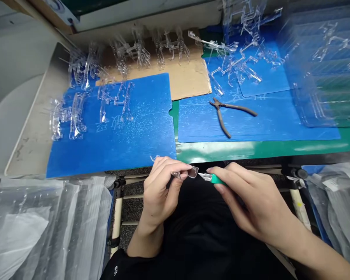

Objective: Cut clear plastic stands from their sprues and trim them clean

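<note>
Ahead of me, a blue sheet (146,132) covers the left part of the green tabletop (221,151), with brown cardboard (189,81) just behind it. Clear plastic frames (141,52) stand or lie across both. To my right, on a second blue sheet (268,126), cutting pliers (218,105) lie with their handles spread, near a tangle of clear branched pieces (236,68). Beyond them I see a large clear tray (326,97). Translucent wrapped stacks sit low on my left (84,217) and right (344,190), beside cream-coloured frame tubes (116,221).
</note>
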The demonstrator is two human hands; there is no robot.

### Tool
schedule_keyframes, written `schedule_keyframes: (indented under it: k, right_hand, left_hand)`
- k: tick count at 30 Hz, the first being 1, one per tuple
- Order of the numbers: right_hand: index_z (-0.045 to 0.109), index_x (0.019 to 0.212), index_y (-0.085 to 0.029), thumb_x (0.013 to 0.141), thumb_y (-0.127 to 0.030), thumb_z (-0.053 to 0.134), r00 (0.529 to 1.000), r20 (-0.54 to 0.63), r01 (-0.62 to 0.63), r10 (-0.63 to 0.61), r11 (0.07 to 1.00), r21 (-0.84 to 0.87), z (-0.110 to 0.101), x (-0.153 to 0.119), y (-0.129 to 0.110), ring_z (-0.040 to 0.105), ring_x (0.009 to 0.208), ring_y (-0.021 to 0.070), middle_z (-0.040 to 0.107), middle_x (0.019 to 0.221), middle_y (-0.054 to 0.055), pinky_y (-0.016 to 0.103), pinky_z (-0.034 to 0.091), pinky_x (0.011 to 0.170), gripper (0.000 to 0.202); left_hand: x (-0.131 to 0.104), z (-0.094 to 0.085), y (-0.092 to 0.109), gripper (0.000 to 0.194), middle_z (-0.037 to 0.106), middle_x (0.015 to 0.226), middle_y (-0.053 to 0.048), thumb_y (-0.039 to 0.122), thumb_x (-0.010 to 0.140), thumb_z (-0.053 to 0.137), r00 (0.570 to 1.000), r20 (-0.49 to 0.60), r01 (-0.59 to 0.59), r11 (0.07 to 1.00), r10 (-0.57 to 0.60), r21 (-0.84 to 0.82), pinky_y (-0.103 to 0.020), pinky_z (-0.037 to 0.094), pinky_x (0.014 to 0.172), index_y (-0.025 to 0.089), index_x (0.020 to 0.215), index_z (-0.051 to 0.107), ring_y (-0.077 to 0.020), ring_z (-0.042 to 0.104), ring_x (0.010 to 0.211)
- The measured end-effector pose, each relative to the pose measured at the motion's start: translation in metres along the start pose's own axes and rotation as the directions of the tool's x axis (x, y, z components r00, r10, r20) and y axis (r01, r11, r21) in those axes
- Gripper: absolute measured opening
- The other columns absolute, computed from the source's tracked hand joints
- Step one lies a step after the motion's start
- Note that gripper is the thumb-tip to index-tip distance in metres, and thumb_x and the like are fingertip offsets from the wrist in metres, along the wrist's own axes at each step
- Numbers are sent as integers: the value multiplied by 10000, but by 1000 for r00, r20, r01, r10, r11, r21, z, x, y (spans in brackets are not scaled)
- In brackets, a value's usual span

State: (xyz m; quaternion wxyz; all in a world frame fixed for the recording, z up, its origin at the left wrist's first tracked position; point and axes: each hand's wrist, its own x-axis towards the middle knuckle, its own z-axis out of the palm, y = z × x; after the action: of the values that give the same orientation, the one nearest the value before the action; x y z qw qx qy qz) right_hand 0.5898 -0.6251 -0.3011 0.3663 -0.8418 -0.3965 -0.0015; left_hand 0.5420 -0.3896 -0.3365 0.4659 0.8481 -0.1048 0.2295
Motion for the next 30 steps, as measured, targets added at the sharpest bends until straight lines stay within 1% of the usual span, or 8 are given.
schedule_keyframes:
  k: [4, 9, 14, 17, 21, 25, 28, 30]
  right_hand:
    - [614, 1354, -176, 1126, -151, 552, 1000, 6, -11, 11, 1000, -2, 2, -1, 3, 611, 731, 172, 651, 931, 38, 310, 466, 654, 238]
    - [638, 1329, -152, 1122, -143, 553, 999, 13, -34, 34, 999, 16, 0, -1, 3, 602, 728, 170, 629, 918, 39, 319, 448, 652, 224]
    - [640, 1340, -143, 1123, -146, 553, 999, 34, -27, 26, 1000, 15, -3, -1, 2, 588, 730, 170, 618, 919, 36, 325, 444, 655, 234]
    - [637, 1329, -156, 1122, -145, 549, 999, 39, -31, 30, 999, 24, -3, -1, 1, 584, 726, 169, 617, 918, 35, 325, 437, 644, 226]
    - [648, 1319, -165, 1121, -165, 555, 998, 42, -45, 44, 999, 23, -3, -4, -2, 584, 716, 169, 614, 903, 32, 324, 434, 627, 219]
    - [664, 1323, -171, 1132, -185, 543, 998, 7, -70, 69, 998, 3, 1, -3, 1, 613, 702, 167, 648, 904, 37, 315, 453, 625, 227]
    - [700, 1302, -178, 1148, -223, 518, 987, -58, -153, 148, 984, -94, 10, 2, 14, 670, 733, 191, 708, 934, 62, 327, 495, 664, 242]
    - [724, 1278, -171, 1153, -234, 517, 971, -115, -224, 209, 965, -139, 16, 6, 26, 723, 809, 226, 746, 974, 84, 349, 536, 733, 250]
  left_hand:
    - [4, 0, -2, 143, 779, 946, -32, 144, 1097, 640, 999, 20, -29, 999, 28, 22, -392, 480, 878, 221, 1177, 730, -189, 690, 838]
    - [6, 0, -3, 144, 771, 943, -43, 132, 1089, 647, 998, 38, -53, 998, 52, 26, -393, 474, 856, 205, 1179, 733, -192, 688, 841]
    - [5, 1, -3, 155, 771, 945, -51, 113, 1075, 656, 997, 33, -63, 998, 62, 9, -395, 479, 851, 195, 1177, 738, -200, 699, 854]
    - [4, -1, -2, 166, 772, 943, -47, 118, 1074, 659, 997, 37, -71, 997, 70, 27, -394, 483, 841, 207, 1189, 738, -201, 699, 851]
    - [2, -3, -2, 160, 769, 951, -50, 104, 1065, 662, 996, 42, -82, 996, 81, 27, -398, 476, 844, 188, 1178, 739, -200, 697, 859]
    - [1, -3, -2, 162, 774, 955, -48, 107, 1069, 661, 996, 47, -78, 996, 76, 37, -400, 468, 851, 199, 1180, 736, -198, 689, 860]
    - [0, -1, 1, 151, 773, 950, -46, 117, 1076, 655, 995, 78, -57, 998, 60, -35, -399, 466, 846, 207, 1168, 734, -198, 683, 850]
    - [-2, 0, 3, 143, 763, 929, -42, 124, 1079, 653, 995, 90, -28, 996, 35, -85, -394, 465, 844, 206, 1160, 738, -199, 682, 848]
